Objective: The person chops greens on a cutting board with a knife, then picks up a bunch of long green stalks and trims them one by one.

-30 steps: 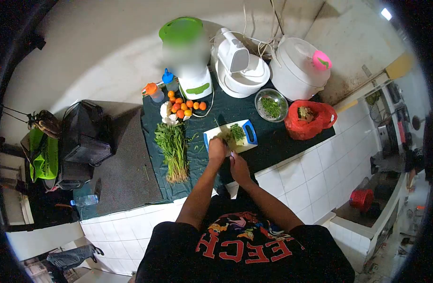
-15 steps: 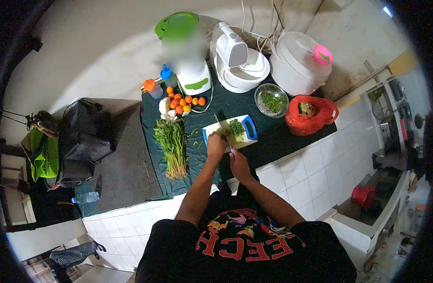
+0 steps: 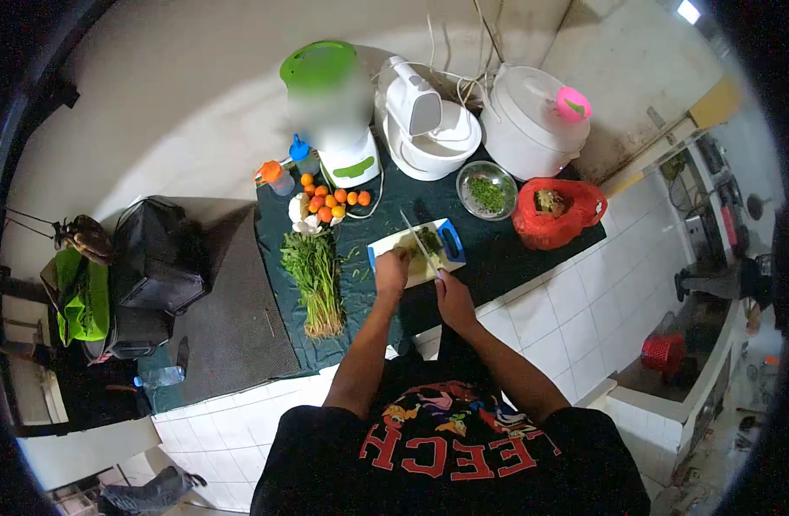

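Observation:
My right hand (image 3: 455,297) is closed round the handle of a knife (image 3: 420,239), whose blade points up and left over the cutting board (image 3: 419,273). At the board's left side rests my left hand (image 3: 392,268), its fingers pressed together; whatever they hold is hidden. Chopped greens (image 3: 426,243) lie on the board beside the blade. To the left is a bunch of leafy greens (image 3: 314,279) with roots. Behind the board, a clear bowl (image 3: 486,191) holds more chopped greens.
Orange tomatoes (image 3: 326,200) and white garlic (image 3: 299,209) lie behind the leafy bunch. A blender (image 3: 350,159), a stand mixer (image 3: 433,138) and a lidded white container (image 3: 532,120) line the wall. A red plastic bag (image 3: 554,225) sits at the right.
The knife has moved right, away from my left hand, and its blade now crosses the chopped greens. My right hand has shifted right with it. The whole view has shifted slightly.

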### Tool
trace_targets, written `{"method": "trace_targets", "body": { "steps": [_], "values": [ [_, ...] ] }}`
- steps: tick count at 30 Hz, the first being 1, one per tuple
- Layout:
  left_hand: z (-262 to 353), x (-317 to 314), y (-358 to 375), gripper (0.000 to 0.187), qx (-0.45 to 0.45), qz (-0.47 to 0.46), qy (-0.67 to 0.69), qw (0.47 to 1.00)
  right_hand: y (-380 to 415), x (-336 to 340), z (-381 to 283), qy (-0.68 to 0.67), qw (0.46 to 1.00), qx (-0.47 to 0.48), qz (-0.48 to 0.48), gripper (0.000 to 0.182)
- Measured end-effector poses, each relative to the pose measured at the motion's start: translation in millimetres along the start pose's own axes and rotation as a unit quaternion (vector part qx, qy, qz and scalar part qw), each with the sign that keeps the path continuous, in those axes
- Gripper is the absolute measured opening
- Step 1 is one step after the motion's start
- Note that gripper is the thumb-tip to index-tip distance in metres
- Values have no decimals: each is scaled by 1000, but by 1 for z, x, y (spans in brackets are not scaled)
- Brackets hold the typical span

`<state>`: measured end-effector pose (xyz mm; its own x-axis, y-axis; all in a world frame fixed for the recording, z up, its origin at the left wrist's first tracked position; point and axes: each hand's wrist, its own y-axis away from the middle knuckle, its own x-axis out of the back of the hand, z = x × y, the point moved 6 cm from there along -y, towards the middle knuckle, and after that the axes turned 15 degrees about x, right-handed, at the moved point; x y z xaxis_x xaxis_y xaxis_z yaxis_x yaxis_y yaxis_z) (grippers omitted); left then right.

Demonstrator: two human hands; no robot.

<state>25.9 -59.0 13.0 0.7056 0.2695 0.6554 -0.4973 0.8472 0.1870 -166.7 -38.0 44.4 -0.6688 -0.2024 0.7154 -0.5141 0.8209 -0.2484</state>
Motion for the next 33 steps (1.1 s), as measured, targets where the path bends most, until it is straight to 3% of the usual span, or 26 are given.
{"method": "trace_targets", "body": {
  "steps": [4,6,8,9,11,12,14,16,18,21,22,24,28,29,33],
  "values": [
    [-8,9,4,20,3,13,46,999,13,9,2,-26,999,-24,-32,37],
    [-22,2,6,19,-14,5,50,999,24,7,1,14,993,-45,-110,38],
    [-22,2,15,21,-179,91,8,980,30,5,8,3,995,-24,-93,38],
    [-18,8,21,21,-178,92,5,980,29,6,10,-6,997,2,-73,37],
    [-19,25,41,21,-19,67,0,998,26,20,4,-5,994,7,-105,37],
    [-16,29,50,21,-17,67,-4,998,26,25,2,-2,991,11,-135,38],
    [-37,22,62,23,150,-31,-105,983,28,31,13,-2,991,46,-124,35],
    [-61,18,58,33,104,14,-105,989,27,43,22,-3,991,78,-109,34],
    [-66,27,52,40,128,48,-81,987,29,48,50,68,971,-45,-225,28],
    [-60,22,39,49,163,37,-127,978,10,55,78,149,943,-27,-297,32],
    [-58,18,35,49,168,39,-129,977,3,55,91,146,942,-25,-301,32],
    [-66,11,34,52,238,25,-132,962,-20,63,93,154,969,122,-148,25],
    [-94,0,33,54,335,21,-29,942,-66,52,113,87,985,118,-90,22],
    [-102,-4,36,53,345,23,21,938,-75,43,118,105,980,78,-152,20],
    [-94,1,36,52,384,28,91,918,-91,23,125,94,973,48,-204,22]
  ]
}}
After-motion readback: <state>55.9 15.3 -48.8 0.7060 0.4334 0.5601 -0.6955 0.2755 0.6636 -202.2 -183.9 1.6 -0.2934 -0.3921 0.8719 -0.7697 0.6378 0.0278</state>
